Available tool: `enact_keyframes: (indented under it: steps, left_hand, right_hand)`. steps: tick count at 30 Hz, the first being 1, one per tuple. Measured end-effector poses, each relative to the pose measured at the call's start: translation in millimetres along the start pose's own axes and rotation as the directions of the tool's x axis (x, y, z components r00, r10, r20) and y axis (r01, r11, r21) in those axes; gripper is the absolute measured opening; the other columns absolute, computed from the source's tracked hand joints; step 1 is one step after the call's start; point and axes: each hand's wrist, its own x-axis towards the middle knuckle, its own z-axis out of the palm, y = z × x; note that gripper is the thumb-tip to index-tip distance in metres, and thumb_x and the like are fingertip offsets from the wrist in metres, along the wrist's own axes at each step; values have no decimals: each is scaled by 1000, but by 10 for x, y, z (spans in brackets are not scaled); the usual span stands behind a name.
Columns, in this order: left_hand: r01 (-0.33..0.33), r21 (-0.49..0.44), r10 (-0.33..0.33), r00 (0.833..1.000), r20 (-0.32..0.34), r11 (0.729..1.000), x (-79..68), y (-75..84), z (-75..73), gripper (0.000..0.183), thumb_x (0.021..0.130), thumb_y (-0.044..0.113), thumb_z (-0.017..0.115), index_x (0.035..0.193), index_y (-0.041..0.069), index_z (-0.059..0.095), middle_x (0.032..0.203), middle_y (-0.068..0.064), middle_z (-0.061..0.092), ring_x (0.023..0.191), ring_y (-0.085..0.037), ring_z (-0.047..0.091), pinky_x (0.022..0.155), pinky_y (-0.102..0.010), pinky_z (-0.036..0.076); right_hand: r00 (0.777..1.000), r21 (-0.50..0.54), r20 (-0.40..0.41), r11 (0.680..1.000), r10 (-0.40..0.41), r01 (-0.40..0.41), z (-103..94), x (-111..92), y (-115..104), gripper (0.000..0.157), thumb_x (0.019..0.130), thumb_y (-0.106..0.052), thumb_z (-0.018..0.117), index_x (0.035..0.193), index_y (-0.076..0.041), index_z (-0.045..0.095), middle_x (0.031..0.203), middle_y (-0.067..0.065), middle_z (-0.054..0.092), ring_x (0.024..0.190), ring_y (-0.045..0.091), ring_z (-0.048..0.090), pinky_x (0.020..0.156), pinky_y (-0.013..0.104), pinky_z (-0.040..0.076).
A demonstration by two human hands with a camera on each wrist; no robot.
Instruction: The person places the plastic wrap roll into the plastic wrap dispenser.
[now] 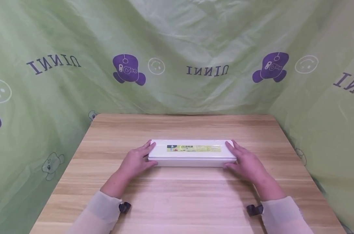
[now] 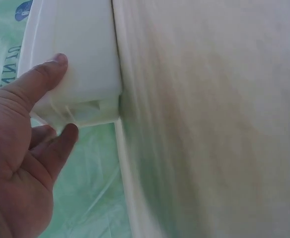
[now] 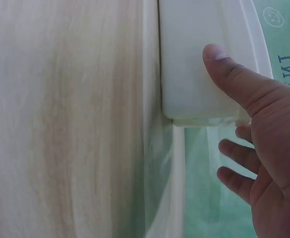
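A long white lidded box [image 1: 191, 162] lies crosswise on the wooden table, with a yellow-green printed label [image 1: 194, 148] on its top. At its left end, my left hand [image 1: 137, 160] holds it, the thumb against the front side and fingers around the end and lid. My right hand [image 1: 247, 162] grips the opposite end in a mirrored way. In the left wrist view, the left thumb [image 2: 53, 72] presses the white side, and a recess shows in the box's end. The right thumb [image 3: 229, 69] lies on the box's side in the right wrist view; some right fingers stand off the end.
The light wood-grain table [image 1: 180, 201] reaches back to a green curtain [image 1: 177, 94] with purple prints, which hangs behind and along both sides. A small black device [image 1: 125, 207] sits at the left cuff, and another black device [image 1: 254, 210] at the right cuff.
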Motion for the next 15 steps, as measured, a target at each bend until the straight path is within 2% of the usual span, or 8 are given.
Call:
enact_keyframes:
  steps: [5, 8, 12, 15]
  left_hand:
    - [-2, 10, 1, 999, 40, 1000, 9, 8, -95, 88, 80, 46, 89, 154, 18, 51, 161, -11, 42, 137, -43, 51, 115, -57, 43]
    - [-5, -1, 5, 999, 48, 1000, 13, -2, -125, 87, 81, 49, 87, 155, 19, 51, 165, -7, 37, 143, -41, 46, 117, -58, 40]
    - [-15, -11, 16, 999, 51, 1000, 29, -13, -150, 88, 83, 58, 82, 156, 22, 49, 170, -2, 28, 153, -32, 31, 122, -57, 35]
    - [-24, 29, 23, 999, 38, 999, 38, -14, -192, 92, 85, 70, 73, 158, 22, 46, 172, -2, 22, 158, -31, 18, 125, -60, 26]
  right_hand:
    - [1000, 0, 26, 1000, -17, 17, -22, 10, -24, 101, 84, -52, 83, 165, -24, 29, 169, 19, 22, 141, 53, 42, 114, 68, 37]
    - [999, 29, 36, 999, -20, 19, -35, 12, -21, 104, 85, -56, 81, 166, -24, 25, 170, 17, 17, 141, 55, 39, 113, 71, 36]
    - [1000, 59, 13, 998, -11, 10, -84, 2, 10, 107, 85, -62, 77, 167, -22, 21, 172, 15, 12, 145, 56, 33, 113, 74, 33]
    - [1000, 69, -16, 998, -8, 9, -159, -8, 32, 106, 86, -62, 76, 167, -19, 22, 172, 15, 12, 147, 55, 28, 114, 76, 30]
